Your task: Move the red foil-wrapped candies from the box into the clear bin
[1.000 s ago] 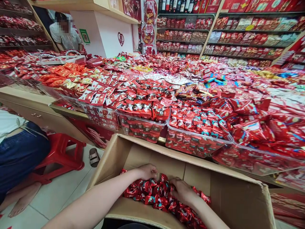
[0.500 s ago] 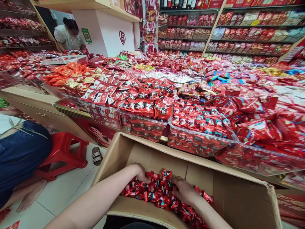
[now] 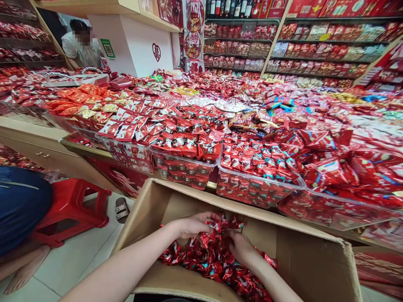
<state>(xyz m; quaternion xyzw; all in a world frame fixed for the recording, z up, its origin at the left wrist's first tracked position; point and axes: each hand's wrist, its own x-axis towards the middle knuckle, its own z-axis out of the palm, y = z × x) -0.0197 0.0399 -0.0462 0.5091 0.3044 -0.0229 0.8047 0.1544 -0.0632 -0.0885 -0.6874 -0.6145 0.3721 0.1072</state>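
A brown cardboard box stands open below me, its flaps spread. Inside lies a loose pile of shiny red-wrapped sweets. My left hand and my right hand are down in the box, cupped towards each other. Between them a small heap of the sweets rises above the pile. The box floor is hidden under the sweets.
Clear plastic bins of packaged sweets line the edge of a crowded display table, just beyond the box. Shelves of red goods stand behind. To the left are a red plastic stool, a crouching person in denim and a sandal.
My hands have drawn closer together, and a heap of sweets now stands raised between them. The person in denim has shifted left.
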